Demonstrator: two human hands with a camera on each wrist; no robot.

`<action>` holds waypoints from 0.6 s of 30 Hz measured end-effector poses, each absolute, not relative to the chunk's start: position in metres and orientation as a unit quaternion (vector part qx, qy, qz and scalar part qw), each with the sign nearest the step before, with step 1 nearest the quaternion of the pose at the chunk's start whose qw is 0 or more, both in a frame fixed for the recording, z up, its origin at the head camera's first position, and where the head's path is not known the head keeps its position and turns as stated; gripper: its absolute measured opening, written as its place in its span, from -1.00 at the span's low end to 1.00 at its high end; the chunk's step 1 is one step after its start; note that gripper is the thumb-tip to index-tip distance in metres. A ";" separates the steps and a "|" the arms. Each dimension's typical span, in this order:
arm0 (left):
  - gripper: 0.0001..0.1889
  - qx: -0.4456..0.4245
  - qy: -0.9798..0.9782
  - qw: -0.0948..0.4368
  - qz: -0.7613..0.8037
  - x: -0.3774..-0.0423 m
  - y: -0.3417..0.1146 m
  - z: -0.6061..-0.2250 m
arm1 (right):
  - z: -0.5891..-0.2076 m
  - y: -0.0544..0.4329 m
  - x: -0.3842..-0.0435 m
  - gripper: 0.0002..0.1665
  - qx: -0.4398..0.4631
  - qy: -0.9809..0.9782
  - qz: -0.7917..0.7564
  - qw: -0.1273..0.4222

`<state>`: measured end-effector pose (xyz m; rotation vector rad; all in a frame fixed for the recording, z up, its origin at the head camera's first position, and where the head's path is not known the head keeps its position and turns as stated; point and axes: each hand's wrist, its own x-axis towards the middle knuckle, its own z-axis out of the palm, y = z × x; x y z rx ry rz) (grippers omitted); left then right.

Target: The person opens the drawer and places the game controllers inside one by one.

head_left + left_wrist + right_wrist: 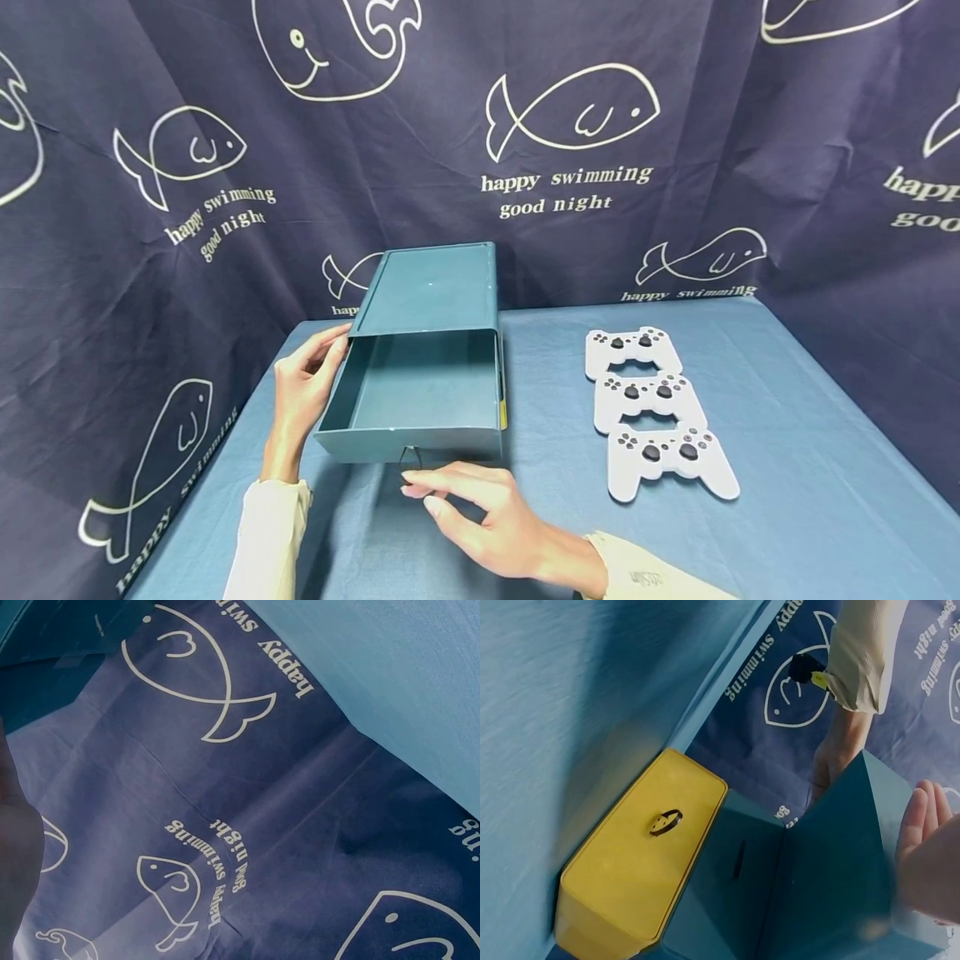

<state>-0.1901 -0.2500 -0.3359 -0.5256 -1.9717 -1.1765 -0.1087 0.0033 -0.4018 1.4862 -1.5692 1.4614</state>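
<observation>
A teal drawer box (pixel 431 287) stands on the table with its upper drawer (pixel 408 446) pulled out toward me; the bare inside of the drawer shows. My left hand (pixel 303 379) rests against the box's left side, fingertips at the front edge of the casing. At the drawer front hangs a thin dark ring handle (pixel 410 455). The fingertips of my right hand (pixel 487 517) are right at the ring's lower end, index finger nearly straight and thumb apart from it. The right wrist view shows that hand (pixel 934 851) beside the drawer front.
Under the pulled-out drawer is a yellow lower drawer (pixel 645 855) with its own dark ring. Three white game controllers (pixel 667 462) lie in an overlapping column on the blue table (pixel 555 392), right of the box. A navy fish-print curtain (pixel 570 250) surrounds the table.
</observation>
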 end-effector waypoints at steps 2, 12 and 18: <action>-0.77 -0.206 -0.773 0.384 -0.461 -0.190 -0.251 -0.336 | -0.399 0.007 -0.108 -0.72 0.556 -0.574 0.536 0.274; -0.78 -0.204 -0.773 0.389 -0.457 -0.189 -0.250 -0.334 | -0.375 0.028 -0.104 -0.70 0.575 -0.539 0.531 0.310; -0.78 -0.205 -0.774 0.386 -0.457 -0.189 -0.249 -0.333 | -0.360 0.043 -0.107 -0.70 0.567 -0.529 0.538 0.331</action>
